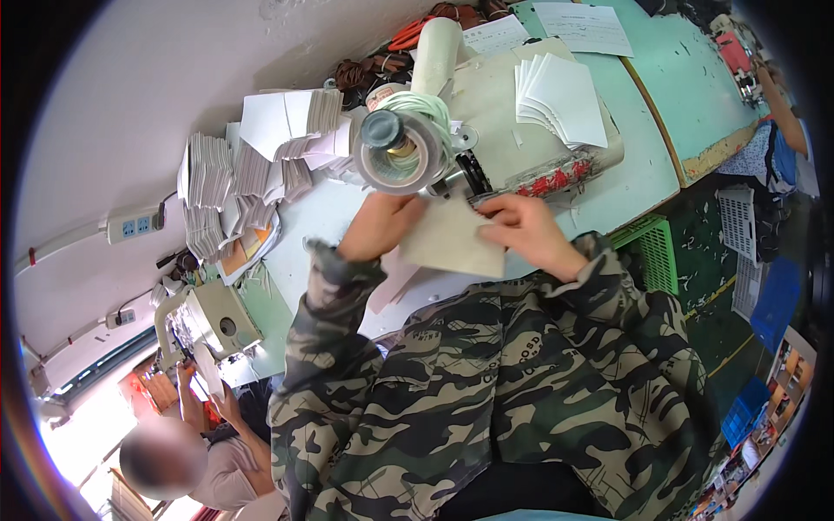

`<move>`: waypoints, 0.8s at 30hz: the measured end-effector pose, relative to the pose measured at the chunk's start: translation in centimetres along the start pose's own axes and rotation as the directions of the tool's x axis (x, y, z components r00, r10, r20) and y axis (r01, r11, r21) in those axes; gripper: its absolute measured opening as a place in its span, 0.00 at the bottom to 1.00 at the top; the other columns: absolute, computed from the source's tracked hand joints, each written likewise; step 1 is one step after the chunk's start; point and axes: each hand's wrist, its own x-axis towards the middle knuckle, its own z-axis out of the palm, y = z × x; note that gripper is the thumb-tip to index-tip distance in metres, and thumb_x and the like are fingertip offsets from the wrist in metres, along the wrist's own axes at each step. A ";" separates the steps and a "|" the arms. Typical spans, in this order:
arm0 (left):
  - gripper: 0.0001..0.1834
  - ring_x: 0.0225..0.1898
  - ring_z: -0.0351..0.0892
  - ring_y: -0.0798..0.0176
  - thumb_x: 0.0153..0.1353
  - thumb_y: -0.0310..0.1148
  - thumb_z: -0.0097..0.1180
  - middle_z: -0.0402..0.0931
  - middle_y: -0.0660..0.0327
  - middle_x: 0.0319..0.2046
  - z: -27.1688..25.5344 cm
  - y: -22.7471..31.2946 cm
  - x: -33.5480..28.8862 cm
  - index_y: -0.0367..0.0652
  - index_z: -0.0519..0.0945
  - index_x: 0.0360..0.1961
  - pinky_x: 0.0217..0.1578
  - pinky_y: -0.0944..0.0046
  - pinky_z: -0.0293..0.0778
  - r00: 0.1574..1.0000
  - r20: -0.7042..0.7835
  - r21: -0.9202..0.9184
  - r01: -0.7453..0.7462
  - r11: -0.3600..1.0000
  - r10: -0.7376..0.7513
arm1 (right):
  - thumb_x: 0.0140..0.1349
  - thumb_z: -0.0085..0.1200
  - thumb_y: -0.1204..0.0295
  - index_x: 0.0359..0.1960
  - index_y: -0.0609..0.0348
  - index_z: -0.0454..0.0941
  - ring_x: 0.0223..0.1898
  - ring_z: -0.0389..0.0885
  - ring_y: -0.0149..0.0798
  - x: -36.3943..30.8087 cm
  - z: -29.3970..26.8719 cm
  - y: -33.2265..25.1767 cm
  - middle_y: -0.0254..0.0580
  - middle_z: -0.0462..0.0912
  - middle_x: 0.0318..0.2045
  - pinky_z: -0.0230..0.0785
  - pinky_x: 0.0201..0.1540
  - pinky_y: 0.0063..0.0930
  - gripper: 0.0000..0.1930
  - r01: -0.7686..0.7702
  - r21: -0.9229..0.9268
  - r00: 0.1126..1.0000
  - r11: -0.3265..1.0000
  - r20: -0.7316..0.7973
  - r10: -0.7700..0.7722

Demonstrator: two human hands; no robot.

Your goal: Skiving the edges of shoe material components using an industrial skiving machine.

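While the right hand (pixel 528 230) pinches the beige card (pixel 452 240) at the frame's centre and the left hand (pixel 382 224) touches it, exact grip unclear, uneven pulling could skew it against the machine (pixel 486 130).

The worker near me wears a camouflage jacket (pixel 443 382) in blotches of green, black and pale cream, with small dark lettering and sketchy line markings scattered over it. A straight seam runs down the middle. Its long, roomy sleeves (pixel 321 382) end in bunched cuffs (pixel 352 267) around a bare left hand (pixel 380 227) and right hand (pixel 528 233). Below, something black (pixel 521 491) shows, perhaps trousers.
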 end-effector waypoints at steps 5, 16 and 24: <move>0.18 0.15 0.71 0.67 0.70 0.42 0.49 0.74 0.62 0.17 -1.0 4.3 0.1 0.37 0.81 0.33 0.19 0.64 0.68 0.999 0.030 0.013 0.023 1.000 -0.023 | 0.59 0.60 0.79 0.51 0.70 0.77 0.40 0.81 0.26 -1.7 -5.7 -1.6 0.42 0.86 0.41 0.74 0.41 0.24 0.17 0.052 -0.013 0.998 0.999 0.030 -0.052; 0.12 0.26 0.83 0.52 0.56 0.40 0.63 0.79 0.60 0.37 1.9 -7.1 -10.7 0.47 0.79 0.37 0.25 0.51 0.75 0.987 -0.158 0.783 0.140 0.606 -0.023 | 0.53 0.64 0.70 0.40 0.57 0.80 0.39 0.80 0.50 0.8 -5.7 -3.8 0.43 0.82 0.37 0.72 0.41 0.41 0.13 0.384 -0.844 0.631 0.376 -0.058 -0.774; 0.11 0.39 0.79 0.57 0.53 0.34 0.65 0.79 0.63 0.39 2.0 -8.2 -11.2 0.46 0.80 0.37 0.37 0.57 0.76 0.959 -0.226 0.718 0.047 0.695 0.169 | 0.57 0.64 0.70 0.41 0.60 0.81 0.34 0.84 0.45 -0.4 0.0 -0.7 0.47 0.83 0.33 0.75 0.37 0.35 0.12 0.485 -0.488 0.860 0.726 0.114 -0.498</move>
